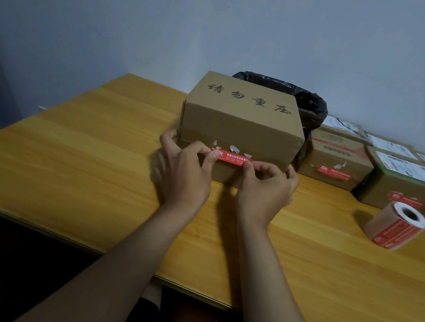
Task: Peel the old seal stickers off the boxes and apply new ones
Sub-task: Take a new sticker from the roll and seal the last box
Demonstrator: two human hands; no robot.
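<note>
Hands (184, 175) (266, 188) pinch red sticker (230, 157) on box (240, 126); wooden table (65, 149), pale wall (120, 2).

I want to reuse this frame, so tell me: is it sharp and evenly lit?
Head view: dim, corners darkened, table edge bowed by the wide lens; red sticker print soft; both hands slightly blurred.

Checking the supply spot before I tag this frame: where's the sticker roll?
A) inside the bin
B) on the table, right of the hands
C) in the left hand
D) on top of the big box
B: the sticker roll lies on its side on the table, right of both hands, which are at the big box.
</note>
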